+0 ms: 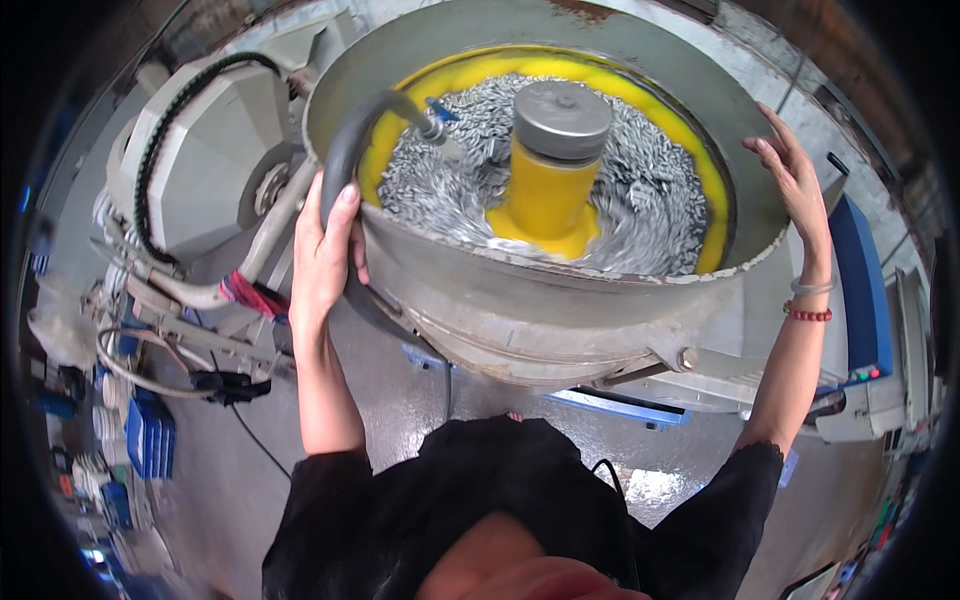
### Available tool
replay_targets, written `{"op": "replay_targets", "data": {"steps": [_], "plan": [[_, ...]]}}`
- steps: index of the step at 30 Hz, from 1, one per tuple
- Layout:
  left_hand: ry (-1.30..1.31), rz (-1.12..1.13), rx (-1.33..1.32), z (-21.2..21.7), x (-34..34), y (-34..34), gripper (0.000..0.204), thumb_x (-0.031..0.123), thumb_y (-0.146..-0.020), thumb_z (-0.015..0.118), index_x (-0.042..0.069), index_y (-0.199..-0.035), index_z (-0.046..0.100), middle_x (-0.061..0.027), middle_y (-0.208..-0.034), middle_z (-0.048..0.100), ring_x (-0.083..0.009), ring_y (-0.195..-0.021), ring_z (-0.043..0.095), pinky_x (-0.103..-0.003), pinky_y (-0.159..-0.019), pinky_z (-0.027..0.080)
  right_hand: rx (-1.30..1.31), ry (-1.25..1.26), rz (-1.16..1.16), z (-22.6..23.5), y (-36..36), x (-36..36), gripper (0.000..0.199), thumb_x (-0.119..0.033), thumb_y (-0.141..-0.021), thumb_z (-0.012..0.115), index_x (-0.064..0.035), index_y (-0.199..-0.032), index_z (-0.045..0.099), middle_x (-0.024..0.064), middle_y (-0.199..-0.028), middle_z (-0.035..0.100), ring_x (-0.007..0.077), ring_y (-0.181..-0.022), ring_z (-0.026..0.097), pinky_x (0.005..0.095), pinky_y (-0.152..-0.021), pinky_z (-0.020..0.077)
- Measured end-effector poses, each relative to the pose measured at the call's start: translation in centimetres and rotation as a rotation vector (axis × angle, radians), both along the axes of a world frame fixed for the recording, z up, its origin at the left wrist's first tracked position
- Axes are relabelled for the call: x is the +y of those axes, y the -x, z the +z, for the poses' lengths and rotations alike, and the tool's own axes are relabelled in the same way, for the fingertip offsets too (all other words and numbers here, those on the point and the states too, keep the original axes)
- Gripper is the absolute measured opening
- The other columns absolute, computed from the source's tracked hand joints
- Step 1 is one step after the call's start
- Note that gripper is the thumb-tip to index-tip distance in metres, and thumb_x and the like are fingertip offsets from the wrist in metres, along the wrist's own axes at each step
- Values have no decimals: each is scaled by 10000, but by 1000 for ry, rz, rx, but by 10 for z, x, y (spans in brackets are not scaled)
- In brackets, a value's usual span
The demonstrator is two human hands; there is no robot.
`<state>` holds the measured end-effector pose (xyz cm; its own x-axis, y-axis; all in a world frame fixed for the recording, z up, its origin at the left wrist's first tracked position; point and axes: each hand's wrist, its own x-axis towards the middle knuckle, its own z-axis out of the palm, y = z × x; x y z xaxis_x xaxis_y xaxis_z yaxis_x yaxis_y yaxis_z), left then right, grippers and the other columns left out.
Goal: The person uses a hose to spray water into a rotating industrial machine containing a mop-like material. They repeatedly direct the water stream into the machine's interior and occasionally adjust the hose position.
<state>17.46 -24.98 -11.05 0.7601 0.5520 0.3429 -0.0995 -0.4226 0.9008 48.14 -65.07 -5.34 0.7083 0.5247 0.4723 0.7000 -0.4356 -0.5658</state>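
Observation:
A round grey metal tub (600,305) holds silvery, elongated small parts (450,200), blurred by motion around the centre. From the middle rises a yellow column (548,195) topped with a round metal cap (562,112). My left hand (325,245) is closed round a thick grey hose (345,150) at the tub's near left rim. The hose arches over the rim, and its end, with a blue valve handle (440,110), points down at the parts. At the right rim, my right hand (797,185) rests against the tub with fingers apart, holding no loose object.
A pale, faceted machine housing (205,160) with a black corrugated conduit stands left of the tub. Blue crates (150,438) sit on the floor at left. A blue panel (862,285) stands close beside my right forearm. A dark cable (262,440) trails across the floor.

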Motion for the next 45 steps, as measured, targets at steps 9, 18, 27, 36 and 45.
{"op": "replay_targets", "data": {"steps": [9, 18, 27, 36, 45], "plan": [[27, 53, -14, -3, -7, 3, 403, 398, -985, 470, 29, -1146, 490, -22, -508, 418, -106, -370, 413, -244, -366, 361, 95, 214, 29, -21, -2, 12, 541, -251, -951, 619, -110, -1442, 439, 118, -995, 677, 173, -956, 608, 341, -885, 480], [38, 74, -49, -6, -12, -1, 391, 375, -989, 475, 20, -1151, 497, -10, -550, 413, -89, -379, 411, -234, -352, 364, 132, 391, 7, -18, -4, 7, 412, -172, -907, 648, -30, -1288, 581, 118, -873, 666, 152, -803, 596, 319, -780, 481], [45, 84, -45, -4, -13, -5, 341, 365, -995, 457, 28, -1029, 494, -9, -552, 411, -83, -376, 406, -230, -337, 369, 123, 400, -5, -17, -1, 8, 387, -161, -905, 648, -21, -1262, 597, 119, -861, 662, 153, -776, 592, 313, -775, 482], [57, 85, -23, -5, -10, -1, 470, 393, -976, 519, -3, -1229, 506, 6, -584, 428, -76, -398, 406, -242, -399, 364, 151, 373, 23, -21, -6, 6, 386, -161, -905, 645, -22, -1262, 595, 127, -900, 678, 142, -818, 605, 309, -807, 484], [99, 89, -50, -7, -12, -3, 462, 399, -974, 527, -2, -1202, 513, 10, -592, 435, -71, -394, 401, -232, -380, 350, 174, 378, -3, -21, -7, 6, 392, -167, -903, 650, -12, -1258, 595, 92, -873, 659, 124, -809, 581, 297, -793, 476]]}}
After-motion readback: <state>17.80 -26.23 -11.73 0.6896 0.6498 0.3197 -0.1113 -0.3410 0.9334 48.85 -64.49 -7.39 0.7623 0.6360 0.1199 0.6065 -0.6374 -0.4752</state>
